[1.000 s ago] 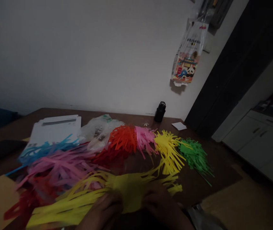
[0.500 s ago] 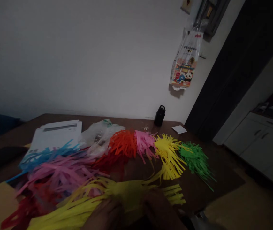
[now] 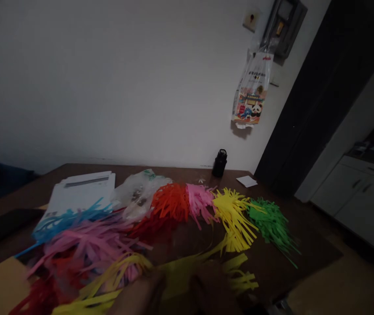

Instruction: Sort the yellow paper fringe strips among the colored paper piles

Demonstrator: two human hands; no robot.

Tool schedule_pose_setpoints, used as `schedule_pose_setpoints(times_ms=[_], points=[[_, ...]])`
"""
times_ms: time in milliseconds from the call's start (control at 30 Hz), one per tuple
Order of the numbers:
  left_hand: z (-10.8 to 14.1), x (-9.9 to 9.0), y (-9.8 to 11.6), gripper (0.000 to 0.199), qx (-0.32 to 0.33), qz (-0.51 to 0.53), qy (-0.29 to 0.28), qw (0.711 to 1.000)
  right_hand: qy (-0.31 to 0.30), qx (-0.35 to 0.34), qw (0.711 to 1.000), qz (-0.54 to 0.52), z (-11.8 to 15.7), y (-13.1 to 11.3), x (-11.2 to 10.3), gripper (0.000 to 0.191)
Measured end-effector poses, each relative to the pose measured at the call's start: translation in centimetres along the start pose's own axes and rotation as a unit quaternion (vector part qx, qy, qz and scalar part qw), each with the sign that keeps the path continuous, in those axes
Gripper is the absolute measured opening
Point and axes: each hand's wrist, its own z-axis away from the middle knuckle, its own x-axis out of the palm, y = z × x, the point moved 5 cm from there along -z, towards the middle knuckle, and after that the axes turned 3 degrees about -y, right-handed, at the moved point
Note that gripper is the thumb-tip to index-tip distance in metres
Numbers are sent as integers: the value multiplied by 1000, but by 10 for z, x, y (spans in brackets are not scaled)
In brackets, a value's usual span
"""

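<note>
A sheet of yellow fringed paper (image 3: 177, 276) spans my two hands at the bottom edge, its uncut middle between them and its cut strips fanning out both ways. My left hand (image 3: 140, 294) grips it on the left, dark and blurred. On the other side my right hand (image 3: 212, 284) is closed on it, its fingers mostly in shadow. Left of my hands lies a loose heap of pink-purple strips (image 3: 88, 243), with red strips (image 3: 42, 291) below. Beyond the paper sit fringed bunches in orange-red (image 3: 172, 202), pink (image 3: 200, 200), yellow (image 3: 234, 214) and green (image 3: 270, 218).
Blue strips (image 3: 65, 222) overlap a stack of white papers (image 3: 83, 192). A clear plastic bag (image 3: 141, 192), a black bottle (image 3: 220, 163) and a white card (image 3: 246, 181) stand or lie farther back. Orange-yellow paper (image 3: 1, 284) lies at lower left. A printed bag (image 3: 251, 94) hangs on the wall.
The view has tilted up slightly, so everything sits a little lower. Between my hands the yellow paper looks narrower, and its left strips have dropped. Both hands stay on it.
</note>
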Motion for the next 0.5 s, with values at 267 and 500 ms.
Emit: schedule_pose_setpoints(times_ms=[267,500], points=[[-28,-11,-5,36,-68,-108,-52,990,-71,34,993,87,-28,9,22,16],[-31,-10,-8,37,-65,-115,-49,990,-34,-121,988,87,-25,-5,28,19]])
